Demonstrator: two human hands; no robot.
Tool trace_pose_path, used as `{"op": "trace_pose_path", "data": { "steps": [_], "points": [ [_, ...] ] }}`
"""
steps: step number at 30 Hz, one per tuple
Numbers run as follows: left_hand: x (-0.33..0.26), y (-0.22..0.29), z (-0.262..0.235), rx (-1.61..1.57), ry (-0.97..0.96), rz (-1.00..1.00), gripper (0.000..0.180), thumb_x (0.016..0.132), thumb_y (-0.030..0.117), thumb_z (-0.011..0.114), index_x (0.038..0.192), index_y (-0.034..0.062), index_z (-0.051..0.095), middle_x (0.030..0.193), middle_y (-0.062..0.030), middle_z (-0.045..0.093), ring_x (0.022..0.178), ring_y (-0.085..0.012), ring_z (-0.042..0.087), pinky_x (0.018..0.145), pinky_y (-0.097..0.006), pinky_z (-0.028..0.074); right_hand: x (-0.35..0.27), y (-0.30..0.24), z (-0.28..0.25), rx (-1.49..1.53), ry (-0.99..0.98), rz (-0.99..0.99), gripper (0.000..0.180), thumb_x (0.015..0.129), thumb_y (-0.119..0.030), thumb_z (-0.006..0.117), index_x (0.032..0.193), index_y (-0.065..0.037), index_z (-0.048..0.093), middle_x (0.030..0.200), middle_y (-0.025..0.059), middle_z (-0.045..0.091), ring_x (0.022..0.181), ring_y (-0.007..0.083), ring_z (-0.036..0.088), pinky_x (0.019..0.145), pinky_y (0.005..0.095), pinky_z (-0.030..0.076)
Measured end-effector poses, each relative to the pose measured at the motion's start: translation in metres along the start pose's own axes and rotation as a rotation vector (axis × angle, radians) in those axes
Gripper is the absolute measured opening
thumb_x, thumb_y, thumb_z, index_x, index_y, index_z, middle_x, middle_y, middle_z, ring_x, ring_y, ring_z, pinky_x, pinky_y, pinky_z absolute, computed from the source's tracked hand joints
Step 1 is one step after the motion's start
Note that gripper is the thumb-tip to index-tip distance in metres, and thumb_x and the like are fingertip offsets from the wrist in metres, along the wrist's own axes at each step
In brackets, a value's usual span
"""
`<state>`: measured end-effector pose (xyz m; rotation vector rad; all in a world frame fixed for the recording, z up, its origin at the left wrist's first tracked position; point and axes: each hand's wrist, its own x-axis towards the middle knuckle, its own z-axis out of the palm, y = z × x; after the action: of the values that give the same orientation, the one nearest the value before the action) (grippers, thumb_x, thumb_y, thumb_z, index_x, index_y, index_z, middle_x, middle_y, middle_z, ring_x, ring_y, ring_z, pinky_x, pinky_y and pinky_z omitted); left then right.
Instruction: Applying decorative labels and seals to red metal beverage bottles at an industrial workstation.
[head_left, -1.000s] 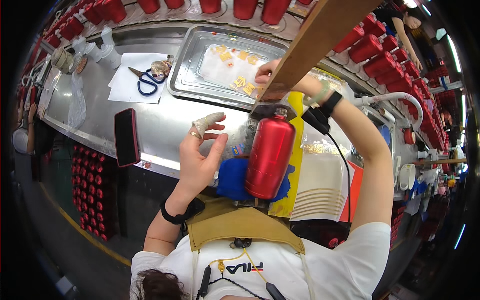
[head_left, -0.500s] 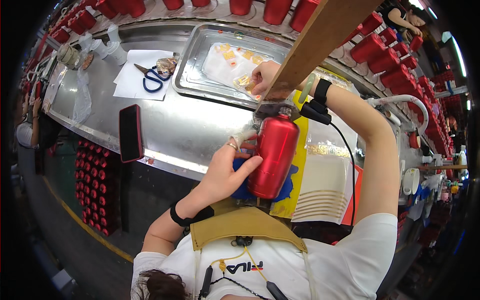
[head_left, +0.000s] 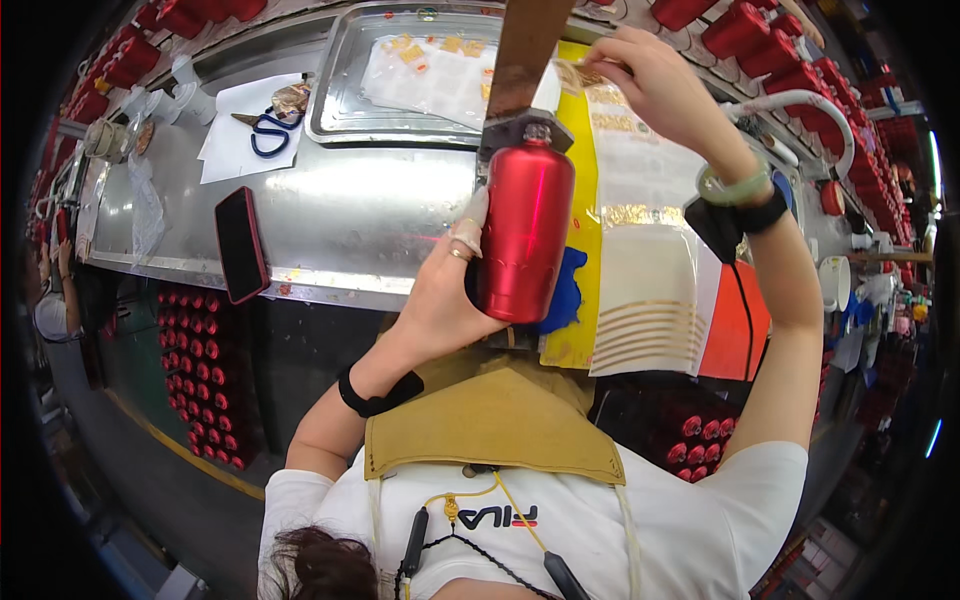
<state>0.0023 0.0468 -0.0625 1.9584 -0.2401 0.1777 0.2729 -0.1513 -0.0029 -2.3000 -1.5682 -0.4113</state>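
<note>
Over the tabletop [head_left: 350, 220]: red cylinder [head_left: 525, 235] upright, neck up, base partly hidden.
Left hand [head_left: 450, 290]: grasping the cylinder.
Right hand [head_left: 650, 75]: pinching gold label sheet [head_left: 625, 130].

Red cylinder [head_left: 524, 235], yellow sheet [head_left: 580, 200] w/ gold stripes, blue-handled scissors [head_left: 268, 132].

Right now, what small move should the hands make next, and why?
Probably bring the right hand and its gold label down onto the red cylinder. The left hand already grips the cylinder, and the label hangs just above it.
</note>
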Motion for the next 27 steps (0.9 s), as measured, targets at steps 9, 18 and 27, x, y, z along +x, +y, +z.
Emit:
{"op": "trace_pose_path", "data": {
  "steps": [9, 18, 27],
  "points": [
    [-0.011, 0.002, 0.005, 0.294, 0.105, 0.038, 0.124, 0.065, 0.022, 0.096, 0.160, -0.0016, 0.021, 0.156, -0.0247, 0.040, 0.143, -0.0363, 0.043, 0.118, -0.045, 0.036, -0.036, -0.116, -0.073, 0.441, -0.165, 0.201, 0.032, 0.085, 0.010, 0.061, 0.112, -0.006, 0.069, 0.087, 0.0136, 0.064, 0.080, 0.0293, 0.069, 0.072, 0.0382, 0.053],
    [0.019, 0.001, -0.001, -0.483, 0.051, -0.254, 0.103, 0.085, 0.016, 0.084, 0.158, -0.0068, 0.017, 0.153, -0.0214, 0.042, 0.143, -0.0262, 0.043, 0.119, -0.040, 0.035, -0.010, -0.134, -0.029, 0.519, -0.360, 0.173, 0.045, 0.087, -0.002, 0.067, 0.131, -0.010, 0.061, 0.087, 0.0125, 0.068, 0.082, 0.0314, 0.069, 0.076, 0.0389, 0.054],
    [0.020, -0.002, 0.007, -0.623, 0.043, -0.384, 0.094, 0.087, 0.011, 0.081, 0.157, -0.0031, 0.021, 0.147, -0.0182, 0.046, 0.134, -0.0221, 0.052, 0.112, -0.039, 0.045, -0.037, -0.120, 0.020, 0.646, 0.047, 0.728, 0.027, 0.093, -0.022, 0.076, 0.115, -0.007, 0.071, 0.079, -0.0042, 0.047, 0.067, 0.0067, 0.042, 0.062, 0.0226, 0.037]
  ]
}}
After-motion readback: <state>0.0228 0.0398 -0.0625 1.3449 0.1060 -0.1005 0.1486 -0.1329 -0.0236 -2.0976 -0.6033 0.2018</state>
